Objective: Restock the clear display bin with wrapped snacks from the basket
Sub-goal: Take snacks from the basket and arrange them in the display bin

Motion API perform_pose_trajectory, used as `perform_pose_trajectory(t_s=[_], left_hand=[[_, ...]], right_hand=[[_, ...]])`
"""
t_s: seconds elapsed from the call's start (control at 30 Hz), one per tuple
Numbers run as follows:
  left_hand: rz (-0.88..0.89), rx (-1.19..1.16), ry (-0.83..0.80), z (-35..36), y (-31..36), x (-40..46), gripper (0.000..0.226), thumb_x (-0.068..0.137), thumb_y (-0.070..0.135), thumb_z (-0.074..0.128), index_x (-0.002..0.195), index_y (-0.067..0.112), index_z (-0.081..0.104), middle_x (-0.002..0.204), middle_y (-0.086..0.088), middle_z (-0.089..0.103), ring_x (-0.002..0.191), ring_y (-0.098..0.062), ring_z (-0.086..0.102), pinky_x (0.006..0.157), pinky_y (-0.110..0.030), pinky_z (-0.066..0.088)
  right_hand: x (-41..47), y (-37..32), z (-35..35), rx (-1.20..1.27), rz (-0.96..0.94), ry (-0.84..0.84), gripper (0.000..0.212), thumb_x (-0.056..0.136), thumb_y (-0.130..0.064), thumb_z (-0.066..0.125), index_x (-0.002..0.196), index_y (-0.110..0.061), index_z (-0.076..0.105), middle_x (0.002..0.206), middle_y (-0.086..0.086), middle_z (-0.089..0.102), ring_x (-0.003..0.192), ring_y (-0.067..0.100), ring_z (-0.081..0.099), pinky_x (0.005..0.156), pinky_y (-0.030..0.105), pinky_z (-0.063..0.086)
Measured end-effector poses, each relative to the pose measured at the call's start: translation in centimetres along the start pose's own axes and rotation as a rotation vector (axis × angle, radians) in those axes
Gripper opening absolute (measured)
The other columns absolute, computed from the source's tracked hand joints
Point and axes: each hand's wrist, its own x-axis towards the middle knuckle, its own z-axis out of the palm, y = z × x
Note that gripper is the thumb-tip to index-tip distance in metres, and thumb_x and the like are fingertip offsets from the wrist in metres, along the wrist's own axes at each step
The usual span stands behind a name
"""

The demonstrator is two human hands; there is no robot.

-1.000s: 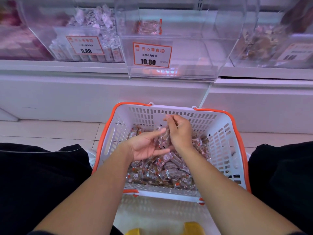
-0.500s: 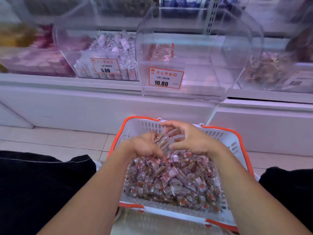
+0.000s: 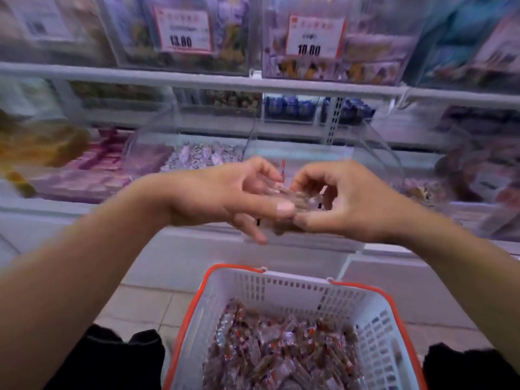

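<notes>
Snacks (image 3: 292, 199) sat cupped between your left hand (image 3: 225, 197) and right hand (image 3: 349, 204), fingers curled round them, in front of the bin (image 3: 374, 153), above the basket (image 3: 281, 288) on the floor.

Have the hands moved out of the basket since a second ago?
Yes. The left hand and right hand have lifted a handful of wrapped snacks up out of the basket to the clear display bin.

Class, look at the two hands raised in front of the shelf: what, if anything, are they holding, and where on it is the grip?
A small bunch of wrapped snacks, cupped between the left hand and right hand; fingertips close around its sides and underside.
</notes>
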Motion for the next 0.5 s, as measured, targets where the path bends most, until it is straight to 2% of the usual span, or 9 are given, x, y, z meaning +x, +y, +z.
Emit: perform_pose_trajectory(t_s=[0.07, 0.13, 0.17, 0.2, 0.27, 0.33, 0.4, 0.43, 0.5], left_hand=[[0.080, -0.020, 0.267, -1.8, 0.8, 0.4, 0.064, 0.062, 0.055, 0.084, 0.104, 0.019, 0.052, 0.100, -0.009, 0.067, 0.078, -0.020, 0.068, 0.050, -0.030, 0.053], [0.151, 0.239, 0.644, -3.3, -0.1, 1.4, 0.053, 0.065, 0.064, 0.076, 0.087, 0.020, 0.056, 0.079, -0.005, 0.069, 0.055, -0.012, 0.061, 0.041, -0.028, 0.044], [0.150, 0.439, 0.762, -3.9, -1.0, 2.0, 0.045, 0.069, 0.062, 0.073, 0.078, 0.020, 0.058, 0.068, -0.002, 0.068, 0.048, -0.010, 0.056, 0.042, -0.029, 0.043], [0.119, 0.622, 0.793, -4.4, -1.9, 2.5, 0.042, 0.073, 0.058, 0.070, 0.071, 0.018, 0.060, 0.062, -0.001, 0.067, 0.045, -0.009, 0.055, 0.046, -0.029, 0.046], [0.051, 0.785, 0.707, -4.9, -3.3, 3.5, 0.036, 0.077, 0.045, 0.072, 0.062, 0.014, 0.061, 0.056, -0.001, 0.066, 0.046, -0.008, 0.055, 0.054, -0.029, 0.049], [0.051, 0.766, 0.650, -5.2, -4.2, 4.3, 0.030, 0.079, 0.024, 0.073, 0.057, 0.011, 0.058, 0.054, -0.005, 0.064, 0.047, -0.014, 0.055, 0.054, -0.031, 0.048], [0.055, 0.673, 0.638, -5.5, -4.6, 4.8, 0.027, 0.079, 0.010, 0.069, 0.055, 0.007, 0.056, 0.050, -0.006, 0.062, 0.042, -0.011, 0.050, 0.047, -0.027, 0.043], [0.054, 0.615, 0.629, -5.6, -4.7, 5.1, 0.026, 0.078, 0.006, 0.067, 0.055, 0.006, 0.056, 0.046, -0.004, 0.059, 0.039, -0.007, 0.047, 0.043, -0.022, 0.040], [0.057, 0.553, 0.593, -5.9, -4.8, 5.4, 0.023, 0.076, 0.002, 0.064, 0.055, 0.003, 0.054, 0.041, -0.001, 0.052, 0.037, -0.003, 0.043, 0.040, -0.016, 0.033]], right_hand=[[2.3, 1.3, -2.2, 0.077, 0.065, 0.036, 0.015, 0.066, -0.021, 0.078, 0.077, -0.018, 0.068, 0.061, -0.007, 0.063, 0.054, 0.000, 0.050, 0.053, 0.018, 0.040], [5.0, 3.7, -3.7, -0.016, 0.145, 0.064, 0.012, 0.071, -0.025, 0.081, 0.077, -0.020, 0.071, 0.063, -0.006, 0.067, 0.056, 0.001, 0.054, 0.058, 0.024, 0.043], [6.4, 4.9, -4.0, -0.084, 0.196, 0.045, 0.012, 0.071, -0.028, 0.081, 0.076, -0.020, 0.072, 0.065, -0.003, 0.068, 0.056, 0.002, 0.054, 0.061, 0.027, 0.043], [7.6, 6.0, -4.0, -0.144, 0.247, -0.003, 0.015, 0.071, -0.031, 0.080, 0.076, -0.019, 0.073, 0.067, 0.000, 0.069, 0.057, 0.004, 0.053, 0.061, 0.029, 0.042], [9.8, 7.8, -3.1, -0.227, 0.299, -0.154, 0.018, 0.070, -0.037, 0.079, 0.073, -0.020, 0.072, 0.064, 0.001, 0.064, 0.055, 0.005, 0.050, 0.057, 0.029, 0.040], [11.4, 8.8, -1.1, -0.260, 0.291, -0.289, 0.025, 0.068, -0.044, 0.078, 0.071, -0.021, 0.071, 0.057, -0.007, 0.059, 0.050, 0.002, 0.046, 0.050, 0.022, 0.038], [12.8, 9.7, 0.9, -0.300, 0.269, -0.363, 0.042, 0.059, -0.055, 0.073, 0.074, -0.016, 0.071, 0.060, -0.004, 0.061, 0.052, 0.004, 0.048, 0.047, 0.021, 0.036], [13.5, 10.1, 1.8, -0.350, 0.249, -0.384, 0.045, 0.058, -0.053, 0.073, 0.076, -0.012, 0.071, 0.064, 0.003, 0.063, 0.055, 0.010, 0.050, 0.047, 0.026, 0.036], [14.3, 10.7, 3.3, -0.484, 0.200, -0.394, 0.036, 0.061, -0.038, 0.079, 0.074, -0.007, 0.067, 0.066, 0.010, 0.062, 0.058, 0.019, 0.051, 0.047, 0.029, 0.034]])
